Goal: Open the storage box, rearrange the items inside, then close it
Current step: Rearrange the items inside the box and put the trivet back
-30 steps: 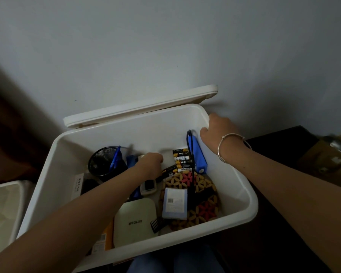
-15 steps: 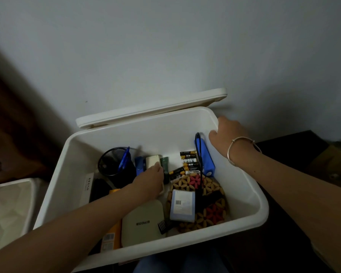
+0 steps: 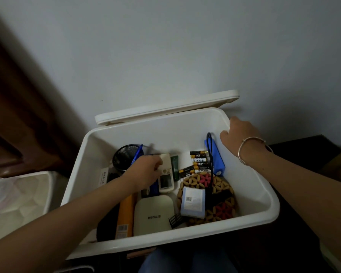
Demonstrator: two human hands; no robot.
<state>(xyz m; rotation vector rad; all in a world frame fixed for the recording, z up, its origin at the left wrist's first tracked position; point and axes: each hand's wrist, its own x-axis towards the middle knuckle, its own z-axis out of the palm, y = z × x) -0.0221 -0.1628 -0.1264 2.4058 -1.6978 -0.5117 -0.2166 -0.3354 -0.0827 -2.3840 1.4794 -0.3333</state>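
While my left hand (image 3: 146,173) is down in the box (image 3: 250,196), centre of frame, its fingers curled on the top end of the remote (image 3: 166,181), I judge the step to be shifting that remote to a tidier spot. My right hand (image 3: 239,133) grips the box rim at the upper right corner, steadying it; that grip is worth having while the other hand works. The lid (image 3: 165,109) leans behind the box against the wall, so opening is done and closing is not.

To do this well I would take the remote by both long edges rather than the tip alone, lift it clear before turning it, and mind the green tube (image 3: 174,167) just right of it and the batteries (image 3: 199,161) beyond, which look loose and ready to roll. The mesh cup (image 3: 126,157) to the upper left leaves little room.

The remote lies face up, long axis running from top to bottom of frame, tilted slightly; its screen end points toward the lower edge.
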